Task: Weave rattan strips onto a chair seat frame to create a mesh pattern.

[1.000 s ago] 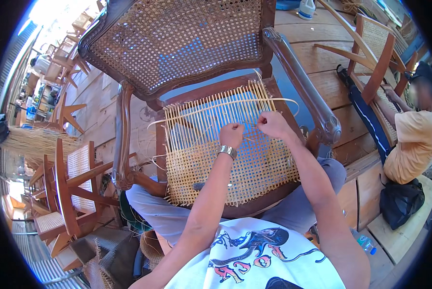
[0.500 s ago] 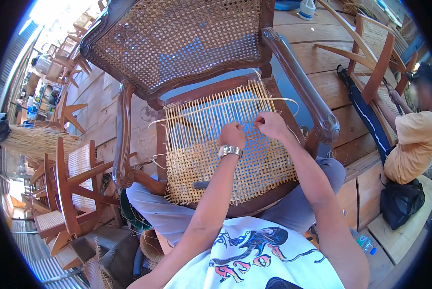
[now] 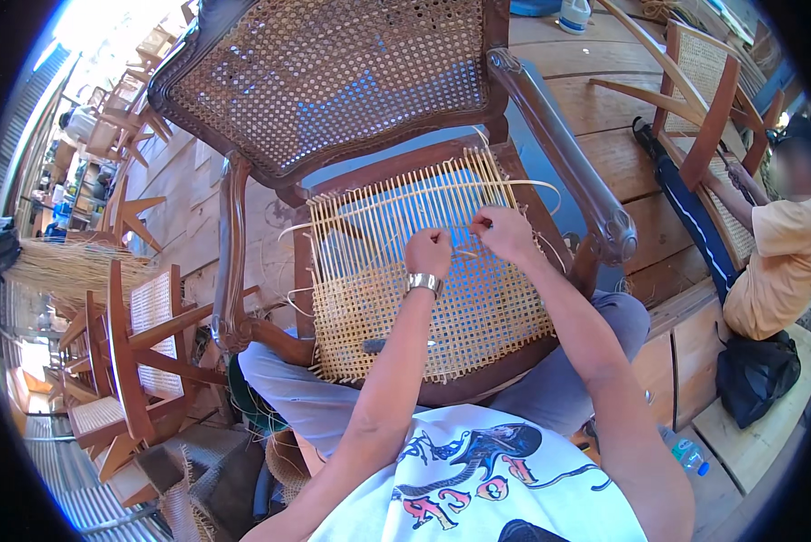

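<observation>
Sitting curled narrow inside cane seat point(image 3: 358, 312) edges, hands point(image 3: 506, 237) clear of armrests point(image 3: 563, 149); contents unclear.

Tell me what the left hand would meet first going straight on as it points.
Probably the pale cane strip curving across the seat strands beyond the left hand. The hand looks close above those strands, so it might brush them first; depth is unclear.

Pale gold cane seat point(image 3: 356, 312), dark brown chair frame point(image 3: 563, 149)
The seat is finely checked, striped toward its far side; the backrest point(image 3: 333, 95) has a brown lattice, the wristwatch point(image 3: 423, 283) is silver, the shirt point(image 3: 369, 497) white with black and orange-pink print.
</observation>
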Tool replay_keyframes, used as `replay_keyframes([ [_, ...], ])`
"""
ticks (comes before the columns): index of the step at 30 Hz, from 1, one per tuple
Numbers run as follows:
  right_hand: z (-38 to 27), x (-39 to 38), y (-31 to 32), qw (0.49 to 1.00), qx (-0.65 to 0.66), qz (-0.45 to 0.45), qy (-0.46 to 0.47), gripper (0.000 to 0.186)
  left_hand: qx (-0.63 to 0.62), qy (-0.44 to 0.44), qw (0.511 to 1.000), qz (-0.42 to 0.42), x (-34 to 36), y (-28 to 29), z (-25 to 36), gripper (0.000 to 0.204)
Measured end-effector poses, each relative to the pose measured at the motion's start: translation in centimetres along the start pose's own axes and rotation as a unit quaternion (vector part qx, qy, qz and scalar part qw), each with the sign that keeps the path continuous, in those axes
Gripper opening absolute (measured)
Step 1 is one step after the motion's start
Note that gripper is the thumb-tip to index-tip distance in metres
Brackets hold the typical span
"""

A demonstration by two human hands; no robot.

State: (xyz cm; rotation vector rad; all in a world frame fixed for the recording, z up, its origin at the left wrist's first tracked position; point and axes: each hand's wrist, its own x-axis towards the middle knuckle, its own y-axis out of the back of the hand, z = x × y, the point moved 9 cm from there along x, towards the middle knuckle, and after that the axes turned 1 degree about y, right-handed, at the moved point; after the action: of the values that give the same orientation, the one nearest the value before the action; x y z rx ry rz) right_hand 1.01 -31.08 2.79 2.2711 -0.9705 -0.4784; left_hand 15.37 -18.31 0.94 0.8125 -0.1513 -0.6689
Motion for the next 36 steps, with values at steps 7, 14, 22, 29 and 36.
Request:
replay_keyframes([
  [7, 1.9, 0.7, 0.0, 1.000, 0.014, -0.001, 0.002, 0.013, 0.133, -0.048, 0.990, 0.017, -0.9, 0.5, 2.0, 0.019],
  [14, 1.9, 0.8, -0.3, 0.999, 0.007, -0.030, -0.019, 0.013, 0.015, 0.068, 0.995, -0.078, 1.1, 0.0, -0.7, 0.026],
  [22, 0.5, 0.2, -0.1, 0.999, -0.034, 0.000, -0.009, 0.011, 0.003, 0.054, 0.995, -0.080, 1.0, -0.7, -0.8, 0.026],
  [29, -1.0, 0.1, -0.7, 0.998, -0.033, 0.041, 0.021, 0.011, -0.026, -0.003, 1.000, -0.006, -0.3, -0.6, -0.7, 0.026],
  [36, -1.5, -0.3, -1.0, 0.995, -0.100, 0.003, 0.030, 0.020, -0.522, 0.347, 0.755, -0.195, -1.7, -4.8, -2.3, 0.022],
])
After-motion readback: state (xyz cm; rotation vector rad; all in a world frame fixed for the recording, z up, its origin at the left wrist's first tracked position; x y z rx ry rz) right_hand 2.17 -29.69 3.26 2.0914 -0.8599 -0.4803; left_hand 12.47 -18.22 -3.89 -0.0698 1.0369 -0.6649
